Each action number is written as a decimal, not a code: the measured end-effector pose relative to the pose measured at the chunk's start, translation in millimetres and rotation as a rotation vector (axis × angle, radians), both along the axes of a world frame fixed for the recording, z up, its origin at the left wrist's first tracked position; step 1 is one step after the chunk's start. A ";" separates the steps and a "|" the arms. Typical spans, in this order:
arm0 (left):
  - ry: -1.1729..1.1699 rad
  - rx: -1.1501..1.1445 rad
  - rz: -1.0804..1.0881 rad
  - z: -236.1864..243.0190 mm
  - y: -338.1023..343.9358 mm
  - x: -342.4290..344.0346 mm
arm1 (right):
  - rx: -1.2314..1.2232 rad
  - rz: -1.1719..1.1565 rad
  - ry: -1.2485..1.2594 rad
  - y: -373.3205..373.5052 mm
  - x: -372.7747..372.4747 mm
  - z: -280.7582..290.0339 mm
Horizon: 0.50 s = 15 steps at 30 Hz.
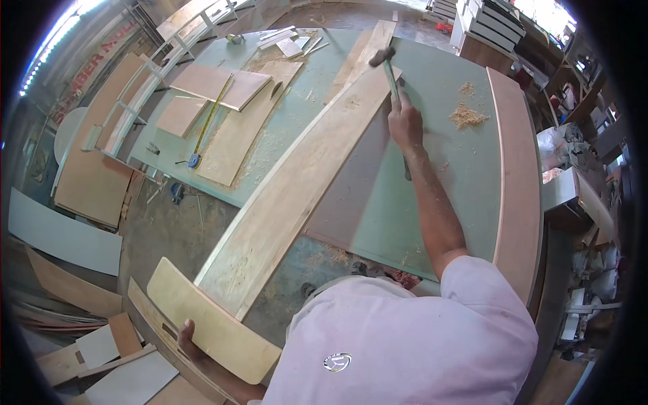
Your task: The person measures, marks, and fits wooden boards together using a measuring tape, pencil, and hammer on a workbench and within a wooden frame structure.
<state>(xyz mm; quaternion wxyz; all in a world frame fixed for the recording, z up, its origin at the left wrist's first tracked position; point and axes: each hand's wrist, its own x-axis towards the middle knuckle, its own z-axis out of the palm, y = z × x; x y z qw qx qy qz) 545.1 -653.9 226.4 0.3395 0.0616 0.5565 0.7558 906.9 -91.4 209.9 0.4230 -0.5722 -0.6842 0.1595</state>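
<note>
Steadying is needed past the surface's near edge (pixel 409 262): short board (pixel 214 322) held by left grip (pixel 192 341), hammer (pixel 391 73) by right grip (pixel 406 125).

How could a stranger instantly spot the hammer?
Find the green table, then the long pale board slanting across it. Near the board's far end, the right hand grips the hammer, whose dark head and greenish handle distinguish it from that wood.

Pale tan long board (pixel 307 175) with brownish streaks, green hammer handle (pixel 391 77), dark hammer head (pixel 382 57), pale green tabletop (pixel 459 165).
</note>
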 end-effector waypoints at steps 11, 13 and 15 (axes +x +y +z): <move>0.020 0.065 0.103 -16.2 -5.8 17.0 | -0.128 0.158 -0.260 76.5 -39.8 -33.6; 0.007 0.010 0.074 -18.3 -9.8 11.9 | -0.056 0.077 -0.136 54.1 -43.9 -6.0; -0.006 -0.061 0.024 -18.6 -9.4 6.4 | 0.017 -0.020 -0.007 60.7 -37.4 -16.4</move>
